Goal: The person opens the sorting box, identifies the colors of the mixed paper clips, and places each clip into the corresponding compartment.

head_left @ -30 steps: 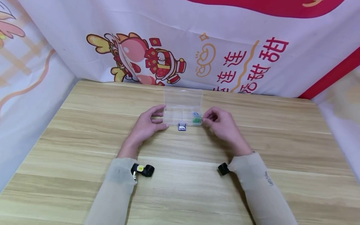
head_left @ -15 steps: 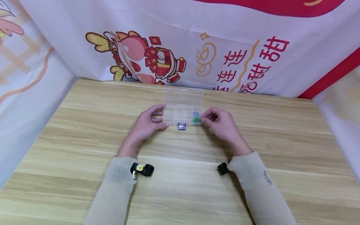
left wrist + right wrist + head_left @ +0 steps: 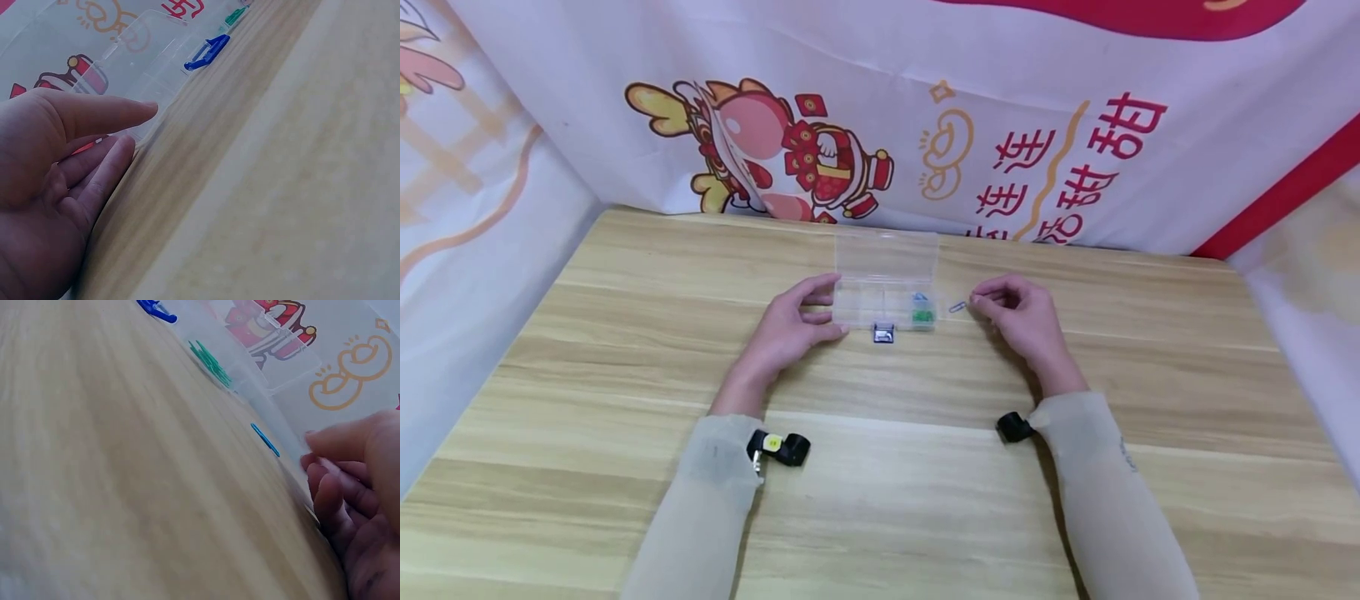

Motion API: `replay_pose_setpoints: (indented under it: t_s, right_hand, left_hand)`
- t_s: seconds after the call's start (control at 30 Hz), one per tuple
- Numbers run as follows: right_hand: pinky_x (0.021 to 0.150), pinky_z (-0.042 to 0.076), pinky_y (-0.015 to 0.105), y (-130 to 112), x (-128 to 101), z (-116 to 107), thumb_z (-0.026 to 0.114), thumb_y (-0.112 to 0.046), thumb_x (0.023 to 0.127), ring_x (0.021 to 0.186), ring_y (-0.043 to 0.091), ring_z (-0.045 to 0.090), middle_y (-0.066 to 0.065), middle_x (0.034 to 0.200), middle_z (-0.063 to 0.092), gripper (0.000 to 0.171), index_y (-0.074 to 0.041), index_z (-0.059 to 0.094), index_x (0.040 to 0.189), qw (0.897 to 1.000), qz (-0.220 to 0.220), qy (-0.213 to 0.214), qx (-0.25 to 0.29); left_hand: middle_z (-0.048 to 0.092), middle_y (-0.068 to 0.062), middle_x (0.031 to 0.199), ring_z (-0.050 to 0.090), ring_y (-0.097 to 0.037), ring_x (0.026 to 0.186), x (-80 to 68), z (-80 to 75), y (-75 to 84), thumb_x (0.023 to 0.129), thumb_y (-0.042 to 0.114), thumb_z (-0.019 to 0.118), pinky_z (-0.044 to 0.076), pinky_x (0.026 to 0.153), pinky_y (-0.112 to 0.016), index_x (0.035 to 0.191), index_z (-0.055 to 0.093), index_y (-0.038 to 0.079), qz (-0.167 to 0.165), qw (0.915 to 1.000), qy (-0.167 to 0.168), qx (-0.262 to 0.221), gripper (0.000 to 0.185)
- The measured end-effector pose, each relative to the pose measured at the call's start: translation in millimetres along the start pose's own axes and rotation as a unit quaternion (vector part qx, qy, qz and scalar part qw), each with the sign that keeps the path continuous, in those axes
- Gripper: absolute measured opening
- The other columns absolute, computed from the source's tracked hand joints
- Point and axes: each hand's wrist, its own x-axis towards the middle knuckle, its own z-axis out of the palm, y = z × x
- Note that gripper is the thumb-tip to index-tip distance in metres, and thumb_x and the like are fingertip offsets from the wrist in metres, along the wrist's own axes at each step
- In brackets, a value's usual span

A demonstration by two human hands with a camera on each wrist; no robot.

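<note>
1. Bare fingers of the left hand (image 3: 790, 327) lie straight and relaxed against the left end of a clear plastic compartment box (image 3: 886, 279); the left-wrist view shows the fingertips (image 3: 128, 145) touching its near corner, holding nothing.
2. At the other side, the right hand (image 3: 1022, 315) has its fingers curled, thumb and forefinger close together, just right of a blue paper clip (image 3: 957, 307). The clip lies on the wood just beside the box's right end; whether the fingertips touch it I cannot tell.
3. Inside the box, the near right compartment holds green paper clips (image 3: 922, 317), with something small and blue just behind them. The lid stands open towards the wall, and a dark blue latch (image 3: 884, 335) sticks out from the middle of the front edge.
4. Pale beige sleeves (image 3: 707, 500) cover both forearms; a small black camera (image 3: 780, 449) sits at each wrist.
5. Everything rests on a light wood-grain table (image 3: 880, 500).
6. Behind it hangs a white banner (image 3: 880, 125) with a red cartoon dragon (image 3: 775, 150), a gold ingot outline and red Chinese characters, among them 连连 and 甜.
</note>
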Motion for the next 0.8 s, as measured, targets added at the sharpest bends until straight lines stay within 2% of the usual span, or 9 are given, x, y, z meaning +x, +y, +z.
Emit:
replay_pose_setpoints:
  t_s: [0.1,0.2,0.37,0.57,0.8]
  right_hand:
    - [0.081,0.054,0.027,1.2,0.9,0.5,0.079,-0.033,0.099,0.099,0.018,0.061,0.002,0.115,0.073,0.025,-0.018,0.078,0.119,1.0,-0.007,-0.014,-0.026]
    - [0.084,0.053,0.029,1.5,1.4,1.2,0.08,-0.034,0.097,0.1,0.019,0.062,0.003,0.115,0.074,0.027,-0.02,0.078,0.119,0.999,-0.022,-0.028,-0.04]
    - [0.078,0.051,0.028,-2.2,2.3,3.1,0.081,-0.03,0.097,0.092,0.019,0.06,0.005,0.107,0.073,0.025,-0.018,0.079,0.119,0.995,-0.051,-0.042,-0.07]
    - [0.076,0.049,0.031,-6.8,2.3,6.9,0.08,-0.025,0.098,0.087,0.021,0.058,0.007,0.101,0.072,0.016,-0.015,0.08,0.111,0.992,-0.073,-0.037,-0.1]
    - [0.072,0.049,0.032,-4.5,0.2,8.2,0.079,-0.024,0.099,0.084,0.022,0.058,0.007,0.097,0.071,0.012,-0.014,0.079,0.106,0.992,-0.069,-0.027,-0.105]
  left_hand:
    - [0.059,-0.014,0.151,0.066,-0.035,0.133,-0.4,0.2,-0.5,0.089,0.002,0.084,0.059,0.113,-0.044,0.161,0.051,0.024,-0.001,1.0,0.0,0.002,0.082]
    - [0.059,-0.014,0.151,0.065,-0.035,0.133,0.0,0.5,-0.8,0.089,0.002,0.084,0.059,0.113,-0.044,0.161,0.051,0.024,-0.002,1.0,0.001,0.002,0.082]
    - [0.059,-0.014,0.15,0.066,-0.034,0.132,1.8,0.7,0.5,0.09,0.002,0.083,0.06,0.113,-0.043,0.161,0.051,0.024,0.0,1.0,0.002,0.006,0.081]
    - [0.06,-0.013,0.15,0.066,-0.033,0.132,4.2,-0.1,0.0,0.09,0.003,0.084,0.06,0.113,-0.043,0.16,0.051,0.025,0.0,1.0,0.0,0.006,0.081]
    - [0.058,-0.012,0.154,0.064,-0.034,0.136,2.0,-1.0,-2.2,0.091,0.007,0.085,0.056,0.117,-0.046,0.161,0.05,0.029,-0.006,0.9999,-0.005,0.009,0.081]
